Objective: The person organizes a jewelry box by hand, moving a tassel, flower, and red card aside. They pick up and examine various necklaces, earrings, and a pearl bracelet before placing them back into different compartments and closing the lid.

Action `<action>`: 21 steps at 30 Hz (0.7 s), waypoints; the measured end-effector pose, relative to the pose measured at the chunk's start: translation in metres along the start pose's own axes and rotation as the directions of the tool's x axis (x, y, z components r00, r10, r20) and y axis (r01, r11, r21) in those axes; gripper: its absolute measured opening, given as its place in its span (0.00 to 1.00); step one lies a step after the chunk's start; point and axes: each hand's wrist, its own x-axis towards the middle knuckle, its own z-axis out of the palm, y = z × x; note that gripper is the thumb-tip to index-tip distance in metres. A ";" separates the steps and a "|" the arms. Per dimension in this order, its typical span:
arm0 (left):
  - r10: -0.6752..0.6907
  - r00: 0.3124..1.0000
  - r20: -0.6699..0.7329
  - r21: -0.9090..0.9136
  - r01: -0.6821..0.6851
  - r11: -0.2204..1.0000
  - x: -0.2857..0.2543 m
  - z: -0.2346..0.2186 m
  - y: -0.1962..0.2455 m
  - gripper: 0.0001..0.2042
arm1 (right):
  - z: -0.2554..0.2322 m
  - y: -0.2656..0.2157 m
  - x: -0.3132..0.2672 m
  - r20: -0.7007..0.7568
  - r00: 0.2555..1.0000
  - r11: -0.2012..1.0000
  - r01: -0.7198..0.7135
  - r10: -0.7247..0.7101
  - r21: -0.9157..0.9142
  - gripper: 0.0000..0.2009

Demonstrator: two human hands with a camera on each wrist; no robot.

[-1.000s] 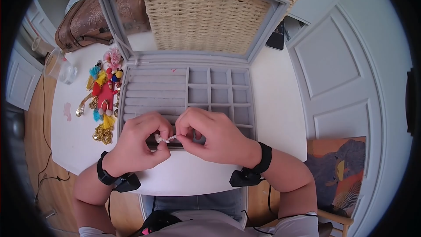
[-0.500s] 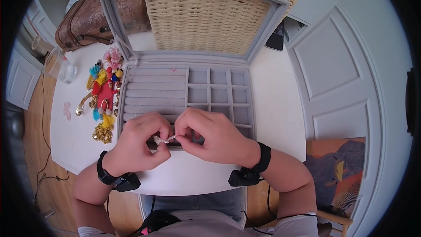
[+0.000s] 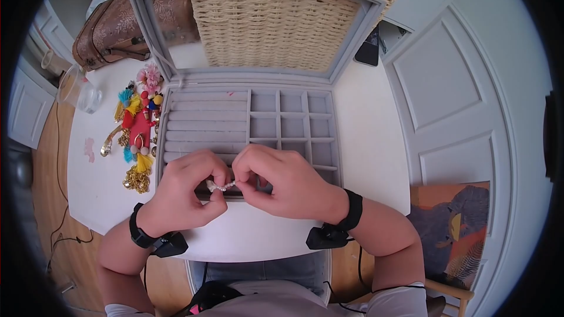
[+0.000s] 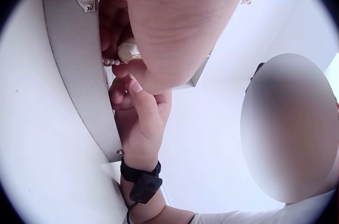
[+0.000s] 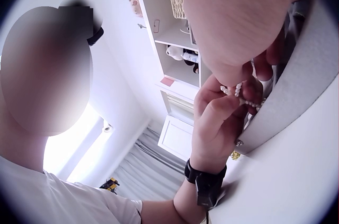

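Observation:
Over the front of a grey jewelry box (image 3: pixel 207 126), my left hand (image 3: pixel 187 192) and right hand (image 3: pixel 288 183) face each other, fingertips close together. A short string of small white pearl beads (image 3: pixel 224 187) runs between them. My left thumb and fingers pinch it near a larger, pale bead (image 4: pixel 128 52), while my right thumb and fingertips pinch its other side. Looped beads (image 5: pixel 238 89) show between the fingers in the right wrist view. The rest of the string is hidden by the hands.
The box's glass lid (image 3: pixel 379 14) stands raised behind. Divided compartments (image 3: pixel 294 105) fill its right side. Left of it lie colourful tassel jewelry (image 3: pixel 140 126) and gold chains (image 3: pixel 137 181). A clear cup (image 3: pixel 70 85), brown case (image 3: pixel 138 29) and phone (image 3: pixel 368 53) sit farther back.
The hands keep nearly the same place and hold on the beads. Only a very slight shift of the whole head view shows.

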 end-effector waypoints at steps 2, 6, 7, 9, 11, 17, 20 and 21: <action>0.000 1.000 0.004 0.001 0.000 1.000 0.000 0.001 0.001 0.11 | 0.000 0.000 0.000 -0.004 1.000 1.000 -0.001 0.001 0.007 0.11; -0.041 0.999 -0.018 0.001 0.041 0.999 -0.001 0.002 0.003 0.10 | 0.003 -0.003 0.002 -0.086 0.996 0.999 0.025 -0.022 0.037 0.10; -0.046 0.999 -0.021 -0.002 0.046 0.999 0.000 0.002 0.002 0.10 | 0.003 -0.003 0.002 -0.088 0.996 0.999 0.026 -0.023 0.035 0.10; -0.033 0.999 -0.020 0.005 0.033 0.999 -0.001 0.002 0.001 0.10 | 0.003 -0.003 0.002 -0.086 0.996 0.999 0.031 -0.028 0.027 0.10; -0.025 0.999 -0.020 0.010 0.025 1.000 -0.002 0.003 0.000 0.10 | 0.004 -0.003 0.002 -0.087 0.996 0.999 0.029 -0.027 0.028 0.10; -0.004 1.000 -0.021 0.010 0.004 1.000 -0.001 0.002 0.000 0.10 | 0.003 -0.003 0.002 -0.085 0.996 0.999 0.031 -0.028 0.031 0.10; -0.011 1.000 -0.015 -0.003 0.011 1.000 -0.001 0.003 0.001 0.10 | 0.004 -0.002 0.002 -0.085 0.996 0.999 0.031 -0.029 0.025 0.10; -0.010 1.000 -0.020 -0.004 0.010 1.000 0.000 0.003 0.001 0.10 | 0.004 -0.002 0.002 -0.083 0.996 0.999 0.031 -0.029 0.023 0.10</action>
